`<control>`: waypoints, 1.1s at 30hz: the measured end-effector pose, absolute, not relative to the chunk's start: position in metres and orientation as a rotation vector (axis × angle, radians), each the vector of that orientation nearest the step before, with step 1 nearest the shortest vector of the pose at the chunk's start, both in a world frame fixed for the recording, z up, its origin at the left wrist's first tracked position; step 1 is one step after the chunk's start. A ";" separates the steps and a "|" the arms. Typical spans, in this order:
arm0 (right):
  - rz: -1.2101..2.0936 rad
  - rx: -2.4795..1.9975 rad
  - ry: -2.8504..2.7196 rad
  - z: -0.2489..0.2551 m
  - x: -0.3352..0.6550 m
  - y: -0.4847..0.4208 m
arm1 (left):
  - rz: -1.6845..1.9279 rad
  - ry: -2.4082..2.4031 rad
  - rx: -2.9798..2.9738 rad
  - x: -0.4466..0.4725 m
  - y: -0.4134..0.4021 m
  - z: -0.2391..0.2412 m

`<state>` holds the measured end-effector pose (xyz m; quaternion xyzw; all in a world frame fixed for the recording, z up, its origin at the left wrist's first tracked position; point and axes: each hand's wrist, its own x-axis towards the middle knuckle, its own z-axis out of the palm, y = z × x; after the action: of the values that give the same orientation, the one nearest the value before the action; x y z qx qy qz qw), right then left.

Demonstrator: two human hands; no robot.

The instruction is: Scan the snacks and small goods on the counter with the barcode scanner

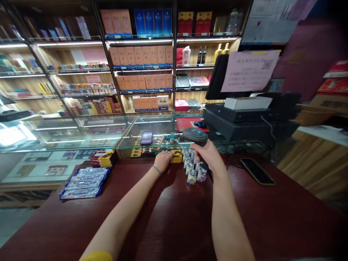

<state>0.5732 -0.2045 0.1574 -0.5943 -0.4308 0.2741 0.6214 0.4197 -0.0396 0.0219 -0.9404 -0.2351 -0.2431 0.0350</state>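
Observation:
My right hand point(206, 152) is wrapped round the handle of a dark grey barcode scanner point(194, 135), raised above several small lidded jars point(191, 177) that stand in rows on the counter. My left hand point(163, 160) rests farther left, fingers stretched forward at the stacks of small yellow packs point(176, 158) by the glass case. Whether the fingertips press on a pack is hard to make out. Blue-and-white packets point(85, 183) lie fanned out at the left, with red and yellow packs point(104, 158) stacked behind them.
A glass display case point(127, 139) runs along the counter's far edge. On it are a small screen device point(146, 137), a mouse point(199, 124) and a monitor point(217, 78). A phone point(257, 170) lies at the right of the dark red counter point(179, 221). Stocked shelves point(141, 69) stand behind.

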 end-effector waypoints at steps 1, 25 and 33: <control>0.631 -1.357 -0.983 0.158 0.574 -0.205 | -0.732 -0.725 -2.886 0.423 -0.040 0.021; 0.666 -1.271 -1.054 0.161 0.534 -0.194 | -1.348 -0.811 -2.894 0.339 -0.039 0.029; 0.662 -1.310 -1.249 0.144 0.486 -0.177 | -1.393 -1.063 -2.681 0.236 -0.028 0.024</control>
<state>0.4860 -0.1768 0.1438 -0.5582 -0.5323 0.2823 0.5705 0.2362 -0.0283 0.0236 -0.8367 -0.3316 -0.4347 -0.0308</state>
